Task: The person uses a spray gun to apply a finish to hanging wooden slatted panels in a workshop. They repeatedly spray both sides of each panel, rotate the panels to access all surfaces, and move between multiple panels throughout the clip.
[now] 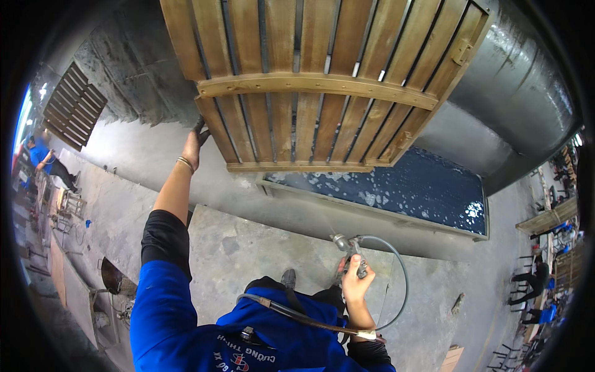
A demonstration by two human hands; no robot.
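A large brown slatted wooden panel (319,86) with a curved crossbar hangs or stands upright before me. My left hand (195,141) reaches up to its lower left edge and grips it there, the fingertips dark and partly hidden. Lower down, my right hand (356,280) is wrapped round a metal spray gun (351,249), whose nozzle points up and left toward the panel, apart from it. A grey hose (404,273) loops from the gun back past my right wrist and across my waist.
Behind the panel, a long trough (427,201) holds dark blue liquid with pale foam. A curved metal wall (517,80) rises at the right. Another slatted panel (74,105) and a person in blue (44,158) are far left. Stacked wood and people line the right.
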